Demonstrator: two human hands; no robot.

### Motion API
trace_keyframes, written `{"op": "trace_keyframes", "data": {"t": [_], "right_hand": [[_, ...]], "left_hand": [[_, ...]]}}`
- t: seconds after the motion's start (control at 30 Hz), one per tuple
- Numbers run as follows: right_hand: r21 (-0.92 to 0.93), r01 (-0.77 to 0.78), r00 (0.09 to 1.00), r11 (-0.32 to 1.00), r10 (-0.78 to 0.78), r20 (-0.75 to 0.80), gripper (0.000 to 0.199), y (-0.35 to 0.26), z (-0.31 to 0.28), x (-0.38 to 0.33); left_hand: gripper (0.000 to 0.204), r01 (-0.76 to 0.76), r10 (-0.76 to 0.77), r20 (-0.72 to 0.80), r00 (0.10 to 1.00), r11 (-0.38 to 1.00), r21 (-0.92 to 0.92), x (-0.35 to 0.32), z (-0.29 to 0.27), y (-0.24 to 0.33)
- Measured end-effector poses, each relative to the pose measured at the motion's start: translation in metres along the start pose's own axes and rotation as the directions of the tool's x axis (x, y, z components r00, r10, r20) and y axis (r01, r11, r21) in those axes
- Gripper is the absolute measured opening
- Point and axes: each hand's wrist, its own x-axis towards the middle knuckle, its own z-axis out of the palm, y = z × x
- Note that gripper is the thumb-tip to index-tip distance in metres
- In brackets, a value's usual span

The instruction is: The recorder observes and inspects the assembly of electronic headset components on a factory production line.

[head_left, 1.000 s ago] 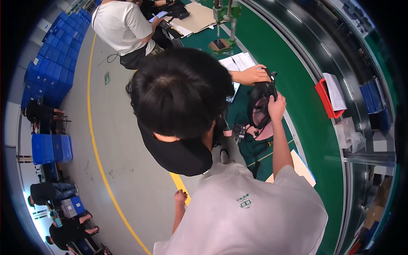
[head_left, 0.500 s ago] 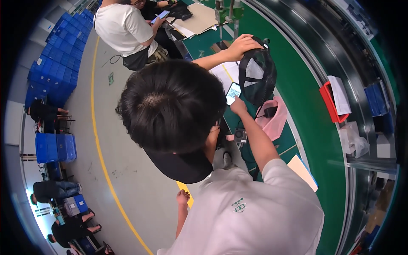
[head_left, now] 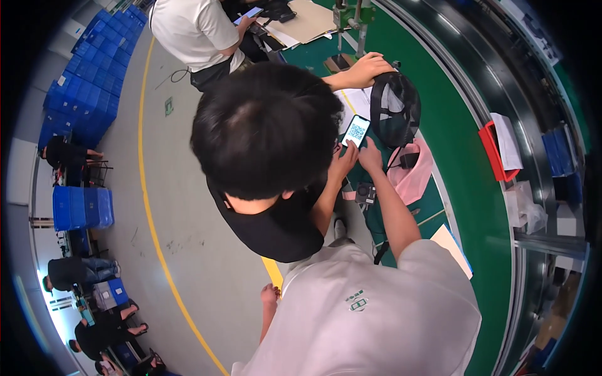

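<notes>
My right hand (head_left: pixel 370 156) reaches over the bench, its index finger extended beside the lower right corner of a phone (head_left: pixel 357 130) and the other fingers curled. On the phone's lit screen is a square code. A co-worker in black has one hand (head_left: pixel 343 161) at the phone's lower edge; the other (head_left: pixel 371 67) rests on a black mesh bag (head_left: pixel 396 109). My left hand (head_left: pixel 270 294) hangs low beside my white shirt, its fingers curled, with nothing visible in them. The co-worker's head hides part of the bench.
A pink bag (head_left: pixel 412 177) and a small black device (head_left: pixel 365 193) lie on the green bench (head_left: pixel 464 219). Beyond stands a green bench press (head_left: pixel 351 19). A red bin (head_left: pixel 500 153) is at the right. Blue crates (head_left: pixel 81 94) are stacked far left; another person (head_left: pixel 194 34) stands ahead.
My right finger has moved off the phone's screen to its side. The co-worker's nearer hand has come up to the phone. The head view has shifted slightly.
</notes>
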Motion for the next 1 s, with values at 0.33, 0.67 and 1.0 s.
{"op": "trace_keyframes", "data": {"t": [0.33,0.67,1.0], "right_hand": [[0.597,0.327,0.921,0.733,-0.105,-0.376,0.021,0.024,0.004,-0.208],[0.156,-0.164,0.936,0.974,0.203,-0.287,0.027,0.092,0.007,-0.174],[0.114,-0.225,0.933,0.968,0.248,-0.261,0.045,0.104,0.081,-0.195]], "left_hand": [[0.023,0.012,0.006,0.189,0.982,0.995,-0.094,0.098,-0.08,0.019],[0.021,0.103,-0.106,0.067,0.992,0.994,0.047,0.202,-0.279,0.02],[0.021,0.039,-0.051,0.08,0.995,0.988,0.148,0.181,-0.244,0.07]]}}
